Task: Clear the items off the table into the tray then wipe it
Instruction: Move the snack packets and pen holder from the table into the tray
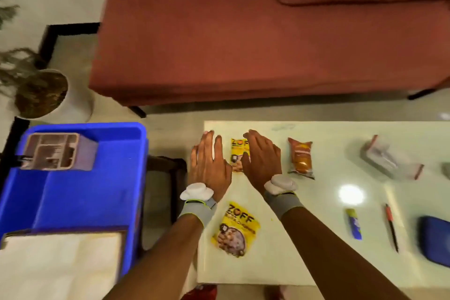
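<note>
A pale glossy table point(316, 263) fills the right half of the head view. A blue tray point(80, 192) stands to its left and holds a brown organiser box point(58, 151) and a white cloth point(60, 265). My left hand point(209, 163) and my right hand point(263, 161) hover flat, palms down, fingers apart, over the table's far left corner. Between them lies a yellow snack packet point(237, 153), partly hidden by my right hand. A second yellow packet point(237, 229) lies nearer to me. An orange packet point(300, 158) sits right of my right hand. Neither hand holds anything.
Further right on the table lie a clear plastic box point(387, 158), a small blue sachet point(354, 224), a red-and-black pen point(392, 229) and a dark blue pouch point(435, 238) at the right edge. A red sofa point(243, 44) stands behind; a potted plant point(43, 92) is at left.
</note>
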`<state>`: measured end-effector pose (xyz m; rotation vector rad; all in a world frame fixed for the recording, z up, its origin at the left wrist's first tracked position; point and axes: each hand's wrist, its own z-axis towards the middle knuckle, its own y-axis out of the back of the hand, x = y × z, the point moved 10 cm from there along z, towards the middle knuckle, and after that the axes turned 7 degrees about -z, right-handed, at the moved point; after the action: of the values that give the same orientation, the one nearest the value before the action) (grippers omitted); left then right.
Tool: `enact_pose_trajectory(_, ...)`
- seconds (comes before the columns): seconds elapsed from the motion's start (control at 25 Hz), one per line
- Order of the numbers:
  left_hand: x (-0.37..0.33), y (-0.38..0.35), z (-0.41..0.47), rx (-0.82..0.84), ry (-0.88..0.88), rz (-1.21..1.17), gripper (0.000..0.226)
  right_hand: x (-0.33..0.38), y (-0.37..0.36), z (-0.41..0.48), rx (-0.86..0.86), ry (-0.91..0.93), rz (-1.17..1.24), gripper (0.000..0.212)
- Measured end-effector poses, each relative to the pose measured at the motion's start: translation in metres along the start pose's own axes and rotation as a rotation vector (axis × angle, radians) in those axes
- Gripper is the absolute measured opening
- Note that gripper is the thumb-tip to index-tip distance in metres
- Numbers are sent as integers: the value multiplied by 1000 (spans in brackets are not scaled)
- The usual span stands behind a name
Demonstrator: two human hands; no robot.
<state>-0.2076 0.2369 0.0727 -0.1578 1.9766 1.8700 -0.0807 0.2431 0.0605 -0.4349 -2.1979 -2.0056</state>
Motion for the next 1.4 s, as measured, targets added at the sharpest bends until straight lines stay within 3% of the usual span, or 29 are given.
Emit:
enact_pose_trajectory(0.12,-74,-49,-3,115,-67,-27,60,-87,15,-26,-10,-100,3,45)
enact_pose_trajectory(0.36,-269,-194,-38,351,-198,-127,56,-335,16,-116,87,-422,-20,44)
enact_pose_trajectory(0.56,-298,-287,-61,413,187,-259,45,-452,-37,-167,240,-592,10,38)
enact_pose_trajectory(0.64,-298,-319,-71,477,258,-295,47,-476,-60,-176,288,-648,40,41)
enact_pose_trajectory(0.8,-304,-355,-90,601,302,-401,49,-492,-82,-175,353,-690,94,38)
enact_pose_trajectory(1.0,-290,-360,-92,583,399,-432,36,-493,-87,-171,401,-735,51,21)
enact_pose_trajectory(1.08,-282,-348,-86,550,433,-473,38,-485,-81,-169,350,-760,156,31)
enact_pose_trajectory(1.2,-247,-310,-79,445,478,-535,39,-437,-68,-162,293,-678,375,64)
enact_pose_trajectory(1.4,-157,-230,-77,299,533,-544,36,-329,-50,-134,305,-491,449,64)
